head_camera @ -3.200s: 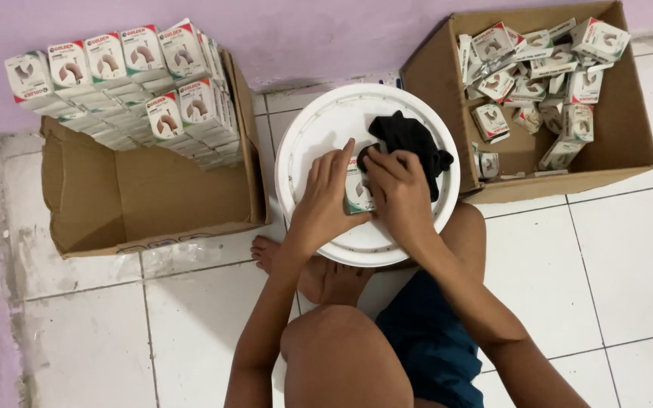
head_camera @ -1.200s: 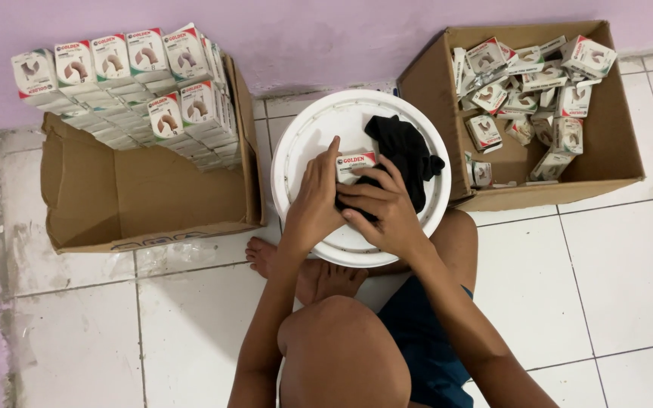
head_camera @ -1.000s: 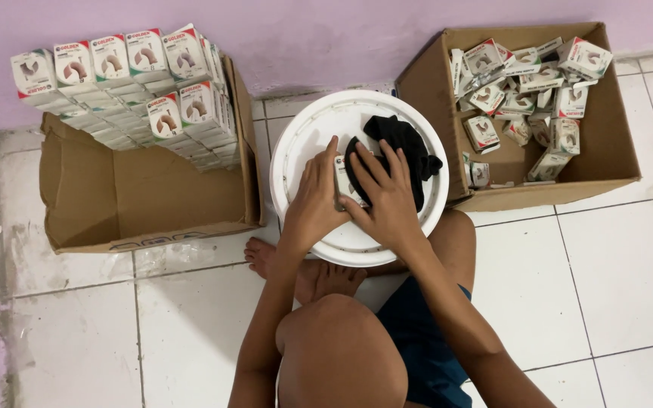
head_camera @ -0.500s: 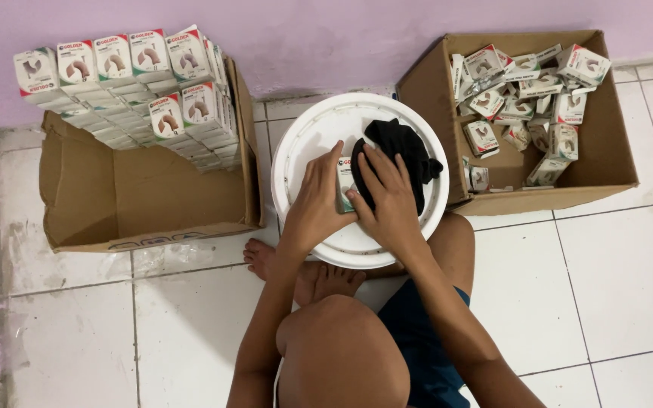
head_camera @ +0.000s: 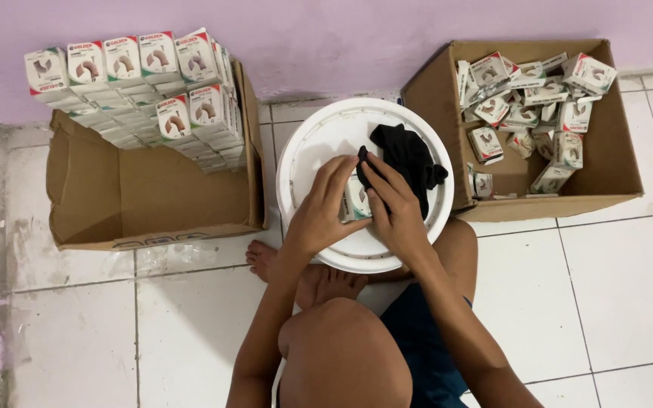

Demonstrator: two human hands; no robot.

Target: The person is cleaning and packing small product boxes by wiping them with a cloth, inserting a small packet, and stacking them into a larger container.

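From the head camera, two cardboard cartons stood against the far lilac wall (head_camera: 326,38) with one round white bucket lid (head_camera: 319,143) between them on the tiled floor (head_camera: 606,287). The left carton (head_camera: 153,196) lay on its side and held neat rows of small white-and-red boxes (head_camera: 153,83); seven faced up in the upper row and two more in a lower row, the rest showing only as stacked edges too tight to count. The right carton (head_camera: 621,151) stood open and held a loose heap of the same boxes (head_camera: 538,106), roughly twenty, tumbled at every angle. On the lid lay one black cloth (head_camera: 406,159). The left hand (head_camera: 323,215) had its fingers curled around one small box (head_camera: 357,200), which rested on the near middle of the lid just left of the cloth. The right hand (head_camera: 394,208) pressed fingers spread narrowly against that box's right side, touching the cloth's edge. One bent knee (head_camera: 338,355) and one bare foot (head_camera: 266,253) showed nearest.
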